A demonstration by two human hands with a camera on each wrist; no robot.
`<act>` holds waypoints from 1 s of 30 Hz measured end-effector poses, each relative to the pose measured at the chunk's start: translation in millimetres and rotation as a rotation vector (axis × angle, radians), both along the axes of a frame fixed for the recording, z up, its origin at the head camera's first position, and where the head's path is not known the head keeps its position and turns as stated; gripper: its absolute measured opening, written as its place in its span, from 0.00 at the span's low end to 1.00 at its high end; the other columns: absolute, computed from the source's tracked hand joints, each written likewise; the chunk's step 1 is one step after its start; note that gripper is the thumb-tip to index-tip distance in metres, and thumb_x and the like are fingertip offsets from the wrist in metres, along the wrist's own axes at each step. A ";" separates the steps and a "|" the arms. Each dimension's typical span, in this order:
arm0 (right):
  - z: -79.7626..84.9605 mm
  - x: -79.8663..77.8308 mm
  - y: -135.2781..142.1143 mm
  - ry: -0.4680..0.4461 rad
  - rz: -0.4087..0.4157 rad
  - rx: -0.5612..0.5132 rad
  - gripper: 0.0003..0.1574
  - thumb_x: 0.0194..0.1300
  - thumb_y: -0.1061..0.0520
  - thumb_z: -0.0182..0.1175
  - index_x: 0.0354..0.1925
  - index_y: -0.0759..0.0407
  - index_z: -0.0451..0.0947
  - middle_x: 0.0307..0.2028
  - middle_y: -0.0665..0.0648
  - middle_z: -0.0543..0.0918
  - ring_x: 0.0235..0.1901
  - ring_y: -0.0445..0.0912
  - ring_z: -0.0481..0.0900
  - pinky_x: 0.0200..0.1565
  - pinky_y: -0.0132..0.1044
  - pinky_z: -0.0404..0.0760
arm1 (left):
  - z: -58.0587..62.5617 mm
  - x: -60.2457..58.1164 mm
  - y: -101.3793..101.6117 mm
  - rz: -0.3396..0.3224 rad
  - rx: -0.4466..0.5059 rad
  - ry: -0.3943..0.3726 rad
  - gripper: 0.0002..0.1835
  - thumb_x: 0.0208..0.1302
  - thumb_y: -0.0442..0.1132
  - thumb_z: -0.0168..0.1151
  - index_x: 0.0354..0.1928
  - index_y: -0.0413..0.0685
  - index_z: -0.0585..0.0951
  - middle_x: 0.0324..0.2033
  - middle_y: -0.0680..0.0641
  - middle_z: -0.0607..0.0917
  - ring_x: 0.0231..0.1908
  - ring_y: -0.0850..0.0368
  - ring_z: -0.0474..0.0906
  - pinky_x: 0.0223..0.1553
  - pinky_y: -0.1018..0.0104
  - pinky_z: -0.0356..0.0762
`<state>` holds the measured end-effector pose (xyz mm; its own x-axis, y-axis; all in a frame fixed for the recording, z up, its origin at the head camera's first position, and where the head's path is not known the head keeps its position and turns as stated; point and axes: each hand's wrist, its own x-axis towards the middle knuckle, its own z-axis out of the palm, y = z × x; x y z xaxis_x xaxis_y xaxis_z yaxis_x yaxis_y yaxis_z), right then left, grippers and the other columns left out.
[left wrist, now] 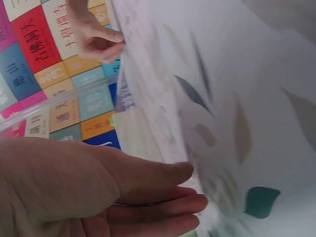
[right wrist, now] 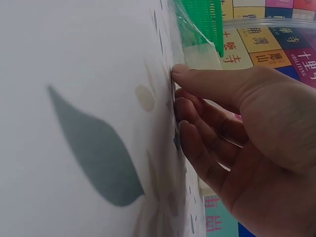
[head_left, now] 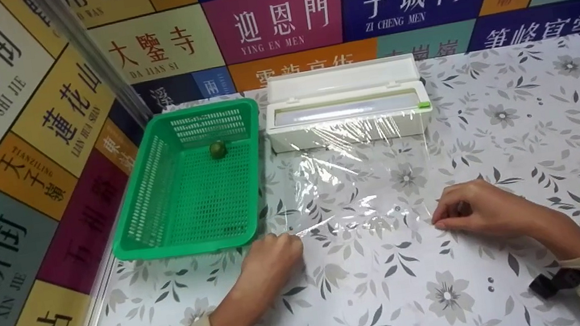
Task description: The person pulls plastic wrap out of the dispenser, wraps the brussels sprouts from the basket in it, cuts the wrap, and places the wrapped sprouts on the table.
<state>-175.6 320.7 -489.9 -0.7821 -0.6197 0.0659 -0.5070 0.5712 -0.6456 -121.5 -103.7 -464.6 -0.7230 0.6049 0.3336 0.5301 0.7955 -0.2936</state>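
A sheet of clear cling film [head_left: 349,177] stretches from a white dispenser box [head_left: 349,134] toward me over the table. My left hand [head_left: 272,257] pinches the film's near left corner; in the left wrist view the thumb [left wrist: 158,173] lies above the bent fingers at its edge. At the near right corner, my right hand [head_left: 478,209] pinches the film between thumb and fingers, low over the table. The right wrist view shows those fingertips [right wrist: 185,106] against the tabletop. The box's lid [head_left: 344,80] stands raised, and a green cutter slider [head_left: 424,105] sits at its right end.
Left of the box stands a green plastic basket [head_left: 216,243] with one small round greenish-brown fruit [head_left: 217,149] inside. A flower-patterned cloth [head_left: 447,294] covers the table. Panels with printed lettering [head_left: 274,21] rise along the back and left sides.
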 end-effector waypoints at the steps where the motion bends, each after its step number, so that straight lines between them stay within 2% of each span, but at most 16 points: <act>1: 0.8 -0.1 -0.2 -0.008 -0.004 0.006 0.08 0.66 0.56 0.77 0.42 0.43 0.93 0.35 0.41 0.89 0.33 0.33 0.81 0.37 0.29 0.82 | 5.8 0.8 -1.0 -0.014 0.008 -0.050 0.09 0.52 0.27 0.72 0.23 0.47 0.83 0.18 0.50 0.83 0.18 0.55 0.81 0.16 0.64 0.80; 5: 2.4 -0.8 -0.5 -0.045 -0.022 0.029 0.07 0.66 0.54 0.77 0.42 0.43 0.93 0.36 0.43 0.90 0.34 0.33 0.82 0.38 0.29 0.83 | 38.4 -5.6 -8.8 -0.096 0.131 -0.296 0.05 0.69 0.34 0.72 0.33 0.44 0.86 0.25 0.48 0.88 0.24 0.53 0.85 0.24 0.63 0.85; 7: 2.4 -1.4 -0.3 -0.063 -0.032 0.036 0.07 0.66 0.54 0.77 0.42 0.42 0.93 0.36 0.46 0.91 0.34 0.34 0.82 0.38 0.29 0.83 | 56.0 -12.9 -15.0 -0.126 0.222 -0.358 0.07 0.73 0.40 0.71 0.38 0.45 0.88 0.28 0.48 0.90 0.27 0.53 0.86 0.27 0.65 0.86; 10: 2.4 -2.2 -0.4 -0.082 -0.045 0.045 0.06 0.66 0.54 0.77 0.42 0.42 0.93 0.37 0.47 0.92 0.34 0.34 0.83 0.38 0.29 0.84 | 77.1 -30.3 -28.4 -0.132 0.328 -0.356 0.07 0.76 0.42 0.69 0.43 0.46 0.89 0.31 0.49 0.92 0.28 0.55 0.87 0.29 0.67 0.85; 13: 2.9 -3.1 -1.2 -0.094 -0.058 0.052 0.06 0.66 0.54 0.77 0.42 0.43 0.92 0.36 0.44 0.92 0.33 0.34 0.83 0.38 0.29 0.83 | 90.9 -54.8 -45.3 -0.084 0.393 -0.321 0.07 0.77 0.41 0.68 0.45 0.46 0.90 0.34 0.49 0.93 0.31 0.56 0.88 0.33 0.65 0.88; 16: 3.5 -4.0 -2.5 -0.103 -0.068 0.051 0.07 0.66 0.54 0.77 0.42 0.44 0.92 0.34 0.41 0.91 0.32 0.34 0.83 0.37 0.30 0.84 | 97.7 -84.4 -62.5 0.000 0.450 -0.307 0.07 0.77 0.41 0.68 0.46 0.47 0.90 0.37 0.48 0.94 0.35 0.54 0.90 0.38 0.61 0.90; 19: 3.2 -4.7 -2.9 -0.113 -0.075 0.049 0.06 0.66 0.53 0.77 0.42 0.44 0.91 0.32 0.41 0.90 0.32 0.34 0.84 0.38 0.30 0.85 | 99.1 -114.6 -76.2 0.093 0.494 -0.306 0.08 0.78 0.41 0.66 0.47 0.46 0.90 0.40 0.46 0.93 0.38 0.53 0.89 0.40 0.56 0.90; 22: 2.7 -4.5 -2.6 -0.122 -0.081 0.047 0.05 0.66 0.53 0.77 0.40 0.44 0.90 0.31 0.41 0.89 0.32 0.35 0.85 0.38 0.30 0.85 | 99.8 -139.3 -85.0 0.169 0.515 -0.319 0.10 0.80 0.43 0.64 0.49 0.47 0.90 0.42 0.45 0.93 0.40 0.51 0.89 0.41 0.53 0.89; 26: 2.6 -3.7 -1.5 -0.140 -0.077 0.044 0.05 0.66 0.55 0.77 0.39 0.44 0.90 0.30 0.42 0.90 0.31 0.35 0.84 0.37 0.30 0.84 | 102.6 -162.4 -88.7 0.230 0.528 -0.335 0.11 0.80 0.44 0.63 0.51 0.46 0.89 0.44 0.43 0.92 0.42 0.49 0.88 0.44 0.50 0.88; 30: 3.8 -3.0 -1.0 -0.140 -0.073 0.043 0.04 0.66 0.56 0.76 0.39 0.45 0.91 0.30 0.42 0.90 0.29 0.35 0.84 0.35 0.30 0.83 | 106.9 -176.7 -88.2 0.261 0.528 -0.339 0.13 0.82 0.45 0.61 0.52 0.45 0.89 0.44 0.43 0.92 0.42 0.48 0.88 0.44 0.48 0.87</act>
